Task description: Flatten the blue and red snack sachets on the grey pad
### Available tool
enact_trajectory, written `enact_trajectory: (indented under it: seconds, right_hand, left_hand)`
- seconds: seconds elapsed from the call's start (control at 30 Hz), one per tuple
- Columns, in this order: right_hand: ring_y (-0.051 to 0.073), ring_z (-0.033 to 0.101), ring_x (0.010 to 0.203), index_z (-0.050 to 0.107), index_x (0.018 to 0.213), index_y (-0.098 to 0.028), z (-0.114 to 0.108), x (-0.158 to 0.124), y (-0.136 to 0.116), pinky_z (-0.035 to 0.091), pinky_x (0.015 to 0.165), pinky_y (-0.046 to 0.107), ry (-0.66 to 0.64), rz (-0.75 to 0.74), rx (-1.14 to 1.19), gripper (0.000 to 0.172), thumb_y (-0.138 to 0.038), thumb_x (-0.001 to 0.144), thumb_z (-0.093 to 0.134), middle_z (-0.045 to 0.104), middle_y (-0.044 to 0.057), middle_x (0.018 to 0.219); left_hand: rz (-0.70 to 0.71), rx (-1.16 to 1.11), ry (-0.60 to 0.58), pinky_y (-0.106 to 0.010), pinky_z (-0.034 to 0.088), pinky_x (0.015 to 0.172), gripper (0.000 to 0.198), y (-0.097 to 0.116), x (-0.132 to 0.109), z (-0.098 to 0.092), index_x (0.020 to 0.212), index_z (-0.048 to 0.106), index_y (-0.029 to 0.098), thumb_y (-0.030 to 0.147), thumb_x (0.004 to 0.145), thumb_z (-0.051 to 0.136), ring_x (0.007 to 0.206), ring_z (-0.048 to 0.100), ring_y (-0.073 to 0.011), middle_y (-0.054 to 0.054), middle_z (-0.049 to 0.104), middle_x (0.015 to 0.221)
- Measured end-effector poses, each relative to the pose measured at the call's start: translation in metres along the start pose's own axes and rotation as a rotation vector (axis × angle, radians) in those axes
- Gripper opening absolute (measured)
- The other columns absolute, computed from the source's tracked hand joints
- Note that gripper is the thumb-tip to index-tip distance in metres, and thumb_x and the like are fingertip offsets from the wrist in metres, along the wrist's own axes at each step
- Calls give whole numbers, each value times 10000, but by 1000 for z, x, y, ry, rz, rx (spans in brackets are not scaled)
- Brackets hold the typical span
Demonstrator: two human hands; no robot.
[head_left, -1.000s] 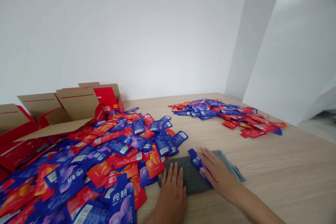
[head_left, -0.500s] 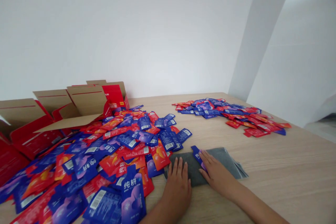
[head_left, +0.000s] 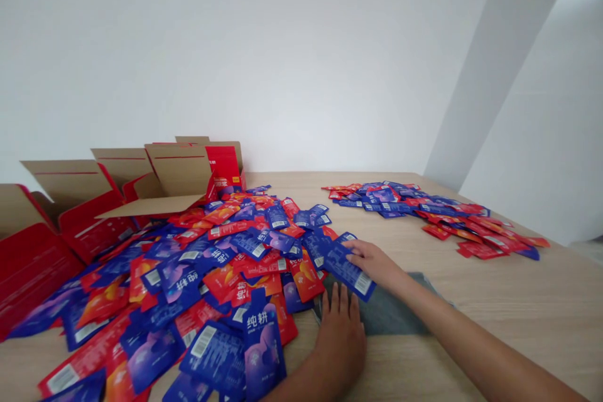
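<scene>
My right hand (head_left: 377, 262) pinches a blue sachet (head_left: 347, 271) by its upper edge, with the barcode side facing up. The sachet is raised over a folded grey cloth (head_left: 396, 313) on the table. My left hand (head_left: 343, 336) lies flat, palm down, on the left end of that cloth, fingers stretched out. Close by on the left spreads a large heap of blue and red sachets (head_left: 230, 264), several showing barcodes and others fruit pictures.
Open red cardboard boxes (head_left: 94, 220) with brown flaps stand along the left, behind the heap. Farther back on the right lies a second pile of red and blue sachets (head_left: 433, 210). A white wall (head_left: 301, 63) rises behind the wooden table (head_left: 509, 320).
My right hand has come up off the cloth and moved toward the heap, turning the blue sachet over to its barcode side. My left hand stays on the cloth. The view has swung slightly left.
</scene>
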State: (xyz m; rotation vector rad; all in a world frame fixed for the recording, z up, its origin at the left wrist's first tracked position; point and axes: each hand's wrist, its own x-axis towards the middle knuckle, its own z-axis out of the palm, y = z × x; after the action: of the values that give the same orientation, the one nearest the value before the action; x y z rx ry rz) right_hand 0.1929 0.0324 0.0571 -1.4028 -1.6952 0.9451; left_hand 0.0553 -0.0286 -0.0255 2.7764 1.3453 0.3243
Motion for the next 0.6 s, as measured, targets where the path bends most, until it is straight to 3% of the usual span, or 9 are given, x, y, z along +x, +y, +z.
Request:
enact_trajectory:
  seconds: [0.1, 0.23, 0.33, 0.43, 0.6]
  right_hand:
    - [169, 635, 600, 667, 917, -175, 38, 52, -20, 524, 695, 343, -99, 72, 226, 275, -110, 667, 572, 663, -31, 597]
    - [163, 664, 804, 596, 1048, -165, 62, 112, -34, 527, 751, 307, -5, 22, 355, 288, -195, 770, 529, 704, 36, 846]
    - [155, 659, 858, 574, 1043, -161, 57, 139, -20, 523, 785, 292, 124, 25, 360, 267, -197, 790, 496, 695, 69, 912]
    - [178, 663, 831, 608, 958, -161, 42, 147, 13, 532, 764, 315, 224, 61, 264, 226, -198, 757, 514, 698, 70, 866]
    - [221, 595, 1011, 653, 965, -166, -1, 146, 77, 459, 892, 373, 401, 123, -76, 309, -175, 731, 452, 680, 72, 995]
  left_hand:
    - [6, 29, 16, -523, 300, 1019, 488, -1, 0, 9, 1318, 431, 76, 376, 945, 334, 1292, 309, -323, -186, 380, 1383]
    - [12, 33, 32, -518, 316, 1013, 491, -3, 0, 15, 1316, 439, 91, 394, 947, 323, 1293, 308, -322, -175, 372, 1390]
    - [14, 5, 11, -524, 329, 1003, 499, -5, 0, 14, 1320, 437, 98, 405, 939, 338, 1285, 318, -335, -172, 374, 1388]
    - [29, -17, 9, -542, 335, 992, 508, -8, 0, 17, 1326, 430, 102, 412, 933, 347, 1284, 313, -351, -177, 359, 1394]
    - [36, 22, 105, -582, 383, 920, 527, -12, 5, 55, 1302, 468, 141, 451, 877, 431, 1237, 375, -392, -185, 401, 1365]
